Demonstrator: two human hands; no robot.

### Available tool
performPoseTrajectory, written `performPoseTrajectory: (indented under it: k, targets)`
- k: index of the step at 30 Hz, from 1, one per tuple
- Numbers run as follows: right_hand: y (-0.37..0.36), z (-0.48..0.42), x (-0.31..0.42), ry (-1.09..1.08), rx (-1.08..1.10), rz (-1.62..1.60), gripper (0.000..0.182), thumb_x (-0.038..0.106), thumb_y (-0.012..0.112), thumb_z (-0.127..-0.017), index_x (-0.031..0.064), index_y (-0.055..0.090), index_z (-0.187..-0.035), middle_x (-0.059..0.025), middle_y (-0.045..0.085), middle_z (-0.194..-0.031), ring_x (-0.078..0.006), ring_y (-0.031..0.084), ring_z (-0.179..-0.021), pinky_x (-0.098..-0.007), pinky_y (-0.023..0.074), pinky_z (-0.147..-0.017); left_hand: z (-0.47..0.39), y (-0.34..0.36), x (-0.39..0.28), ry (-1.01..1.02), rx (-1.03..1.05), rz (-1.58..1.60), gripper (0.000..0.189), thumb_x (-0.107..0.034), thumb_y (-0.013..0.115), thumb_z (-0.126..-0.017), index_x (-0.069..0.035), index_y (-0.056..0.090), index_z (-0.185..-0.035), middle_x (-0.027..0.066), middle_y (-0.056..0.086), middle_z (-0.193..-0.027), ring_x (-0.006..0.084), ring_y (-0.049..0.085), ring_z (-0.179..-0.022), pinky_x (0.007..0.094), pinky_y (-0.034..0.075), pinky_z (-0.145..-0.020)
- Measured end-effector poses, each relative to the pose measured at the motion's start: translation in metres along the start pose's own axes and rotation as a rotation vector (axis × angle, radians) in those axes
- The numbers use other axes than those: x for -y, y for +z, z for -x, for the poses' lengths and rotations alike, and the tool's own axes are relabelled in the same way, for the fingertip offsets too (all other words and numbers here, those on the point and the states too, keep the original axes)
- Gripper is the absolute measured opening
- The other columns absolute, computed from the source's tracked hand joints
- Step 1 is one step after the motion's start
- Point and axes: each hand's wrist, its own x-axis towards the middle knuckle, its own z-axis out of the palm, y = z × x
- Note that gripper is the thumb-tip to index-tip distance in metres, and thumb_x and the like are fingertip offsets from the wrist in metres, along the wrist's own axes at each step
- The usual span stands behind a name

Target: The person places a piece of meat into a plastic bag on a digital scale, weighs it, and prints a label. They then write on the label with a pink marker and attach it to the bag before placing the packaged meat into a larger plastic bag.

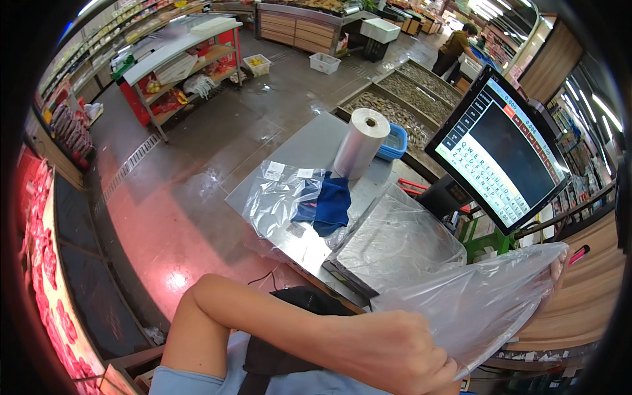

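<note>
A clear plastic bag or sheet (474, 301) is stretched between my two hands at the lower right. My left hand (414, 350) grips its near edge in a fist, the forearm crossing in front of my body. At its far right corner, my right hand (558, 271) pinches it, partly hidden behind the film. Beyond it sits a scale (395, 237) whose platform is covered in clear film; whether that film joins the held one, I cannot tell. A touchscreen display (503, 153) stands on a post behind the scale.
On the metal table (306, 143) stand a roll of plastic bags (362, 143) and blue baskets (393, 142). A blue cloth (333, 205) lies partly beside a clear bag (276, 197). Shellfish trays (380, 106) are behind. Meat (49, 261) lines the left. A person (454, 49) stands far off.
</note>
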Motion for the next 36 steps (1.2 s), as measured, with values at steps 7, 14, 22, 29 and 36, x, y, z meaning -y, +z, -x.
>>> performPoseTrajectory:
  k: [7,14,22,29,36]
  targets:
    - [-0.023,-0.022,-0.016,0.162,0.124,-0.082,0.039,0.035,0.046,-0.095,0.0011,0.044,-0.116,-0.0062,0.051,-0.105,-0.0148,0.051,-0.091,-0.0281,0.0427,-0.079,-0.018,0.042,0.036,-0.143,-0.073,0.406,0.013,-0.018,0.061,-0.068,-0.006,0.058,-0.068,0.0091,0.059,-0.057,0.0267,0.063,-0.053,0.035,0.044,-0.044]
    - [-0.024,-0.039,-0.03,0.324,0.26,-0.157,0.03,0.033,0.047,-0.095,0.0052,0.046,-0.105,-0.0019,0.051,-0.092,-0.011,0.05,-0.079,-0.0266,0.042,-0.071,-0.02,0.067,0.089,-0.265,-0.164,0.328,0.008,-0.02,0.061,-0.073,-0.012,0.059,-0.07,0.0066,0.06,-0.058,0.0252,0.063,-0.057,0.0366,0.045,-0.046]
    - [-0.075,-0.091,-0.026,0.653,0.627,-0.719,0.021,0.029,0.047,-0.095,0.0081,0.049,-0.097,0.0021,0.052,-0.082,-0.0069,0.046,-0.067,-0.0247,0.04,-0.062,-0.043,0.037,0.097,-0.239,-0.165,0.337,0.009,-0.025,0.063,-0.073,-0.016,0.061,-0.071,0.0079,0.059,-0.057,0.0282,0.062,-0.055,0.0385,0.045,-0.046]
    - [-0.023,-0.058,0.019,0.24,0.181,-0.144,0.019,0.014,0.042,-0.095,0.0049,0.048,-0.111,-0.0002,0.048,-0.089,-0.0068,0.042,-0.07,-0.0238,0.0389,-0.059,-0.06,0.023,0.128,-0.379,-0.093,0.652,0.017,-0.027,0.064,-0.075,-0.011,0.07,-0.073,0.011,0.064,-0.067,0.0308,0.063,-0.067,0.0398,0.051,-0.06]
    - [-0.004,-0.041,0.041,0.132,0.467,-0.114,0.031,0.012,0.049,-0.091,0.0038,0.049,-0.121,-0.0071,0.056,-0.109,-0.0125,0.057,-0.095,-0.0265,0.0499,-0.074,-0.1,0.031,0.102,-0.109,-0.147,0.494,0.015,-0.021,0.065,-0.069,-0.007,0.07,-0.071,0.0151,0.065,-0.067,0.0301,0.065,-0.069,0.0385,0.052,-0.059]
